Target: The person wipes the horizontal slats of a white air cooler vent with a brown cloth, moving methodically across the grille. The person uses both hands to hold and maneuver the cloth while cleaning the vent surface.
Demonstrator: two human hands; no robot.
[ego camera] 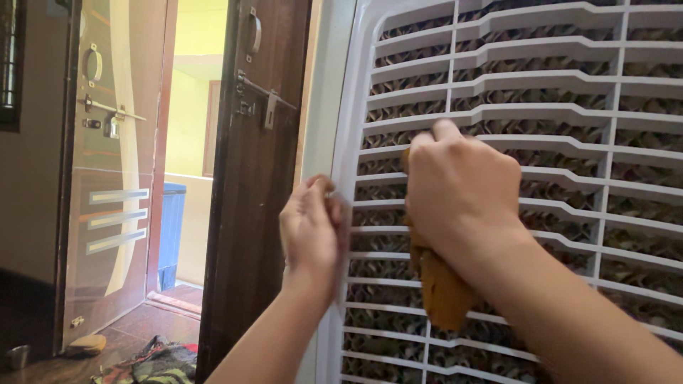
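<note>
A white slatted grille panel (555,99) of an air cooler fills the right side, with a brownish honeycomb pad behind the slats. My right hand (462,192) presses a mustard-brown cloth (441,284) against the slats near the panel's middle; the cloth hangs down below my wrist. My left hand (311,227) grips the panel's left edge, fingers curled around the frame.
A dark wooden door (252,185) stands open left of the panel, showing a yellow-walled room and a blue bin (171,227). A second patterned door (114,171) is at far left. Crumpled colourful cloth (153,361) and a small metal cup (18,354) lie on the floor.
</note>
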